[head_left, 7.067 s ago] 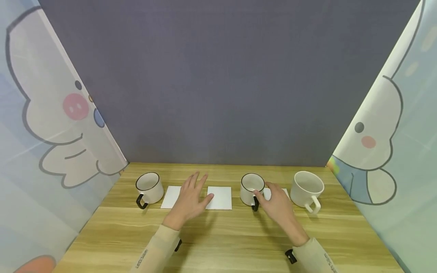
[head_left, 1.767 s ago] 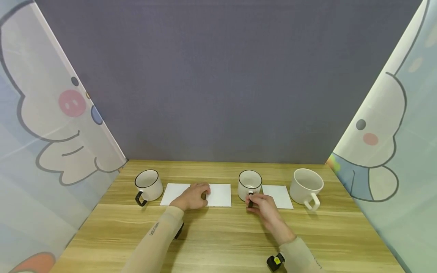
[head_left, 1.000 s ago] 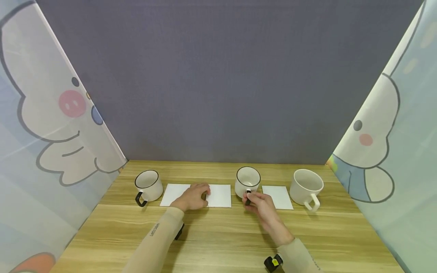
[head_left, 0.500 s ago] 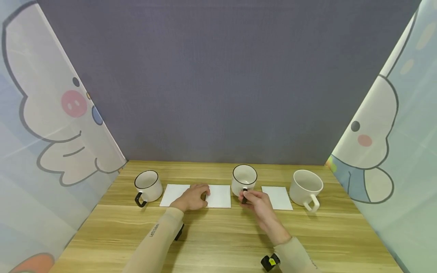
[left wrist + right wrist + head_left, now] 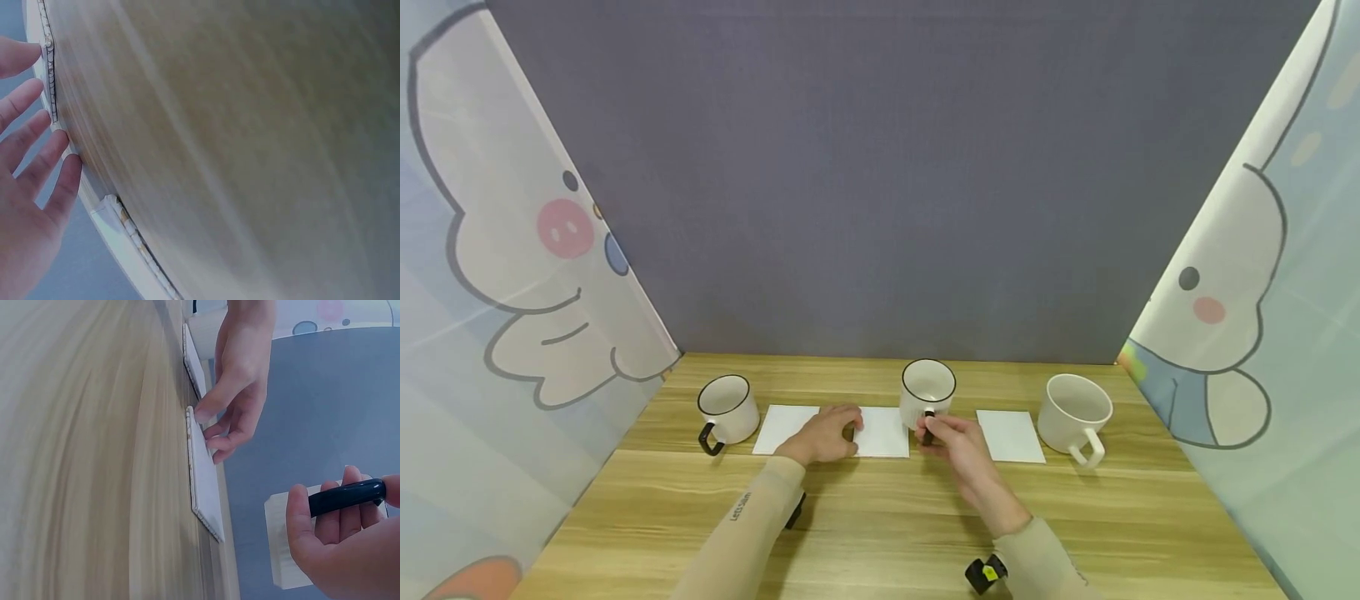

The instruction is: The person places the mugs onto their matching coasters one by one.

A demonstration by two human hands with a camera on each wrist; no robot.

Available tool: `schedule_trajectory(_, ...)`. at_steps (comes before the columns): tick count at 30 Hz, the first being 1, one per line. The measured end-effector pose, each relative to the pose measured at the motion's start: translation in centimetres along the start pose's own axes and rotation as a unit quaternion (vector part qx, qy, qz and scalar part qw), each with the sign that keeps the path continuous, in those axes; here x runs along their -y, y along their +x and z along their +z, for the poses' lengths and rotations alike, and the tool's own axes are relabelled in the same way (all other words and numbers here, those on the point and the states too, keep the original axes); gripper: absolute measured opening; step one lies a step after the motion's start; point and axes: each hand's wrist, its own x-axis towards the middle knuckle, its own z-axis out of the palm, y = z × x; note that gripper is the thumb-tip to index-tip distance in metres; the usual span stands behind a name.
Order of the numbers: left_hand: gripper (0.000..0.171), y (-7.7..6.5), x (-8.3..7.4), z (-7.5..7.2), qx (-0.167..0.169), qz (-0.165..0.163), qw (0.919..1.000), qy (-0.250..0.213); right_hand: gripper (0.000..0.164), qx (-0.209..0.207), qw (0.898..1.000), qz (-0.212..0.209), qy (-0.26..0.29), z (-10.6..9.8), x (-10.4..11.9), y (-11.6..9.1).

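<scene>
My right hand [image 5: 958, 454] has its fingers closed in a pinch on the black, curved handle [image 5: 347, 497] of a white round mug [image 5: 916, 407] with a black rim, holding it roughly upright. From my right wrist I see a gap under its base, so it is off the light wooden worktop [image 5: 880, 533]; seen from my head, it overlaps the right edge of the middle white flat square [image 5: 883, 435]. My left hand [image 5: 823, 435] has its fingers loosely bent and spread apart, with the thumb and fingertips at the left edge of that middle square; I cannot tell how firmly they press. The hand partly covers the left white flat square [image 5: 778, 423]. The right white flat square [image 5: 1012, 437] lies just beyond my right hand. A second white mug with a black rim and handle [image 5: 728, 412] stands upright at the far left of the row, and a larger all-white mug [image 5: 1067, 421] stands at the far right. Behind them rises a plain dark grey panel [image 5: 887, 183].
</scene>
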Motion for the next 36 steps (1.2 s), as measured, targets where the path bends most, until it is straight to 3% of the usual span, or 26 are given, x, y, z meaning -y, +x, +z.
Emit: schedule_trajectory(36,0.025,0.1,0.1,0.2,-0.009,-0.005,0.9998,-0.015,0.033,0.034,0.999,-0.002,0.011,2.4,-0.4,0.5)
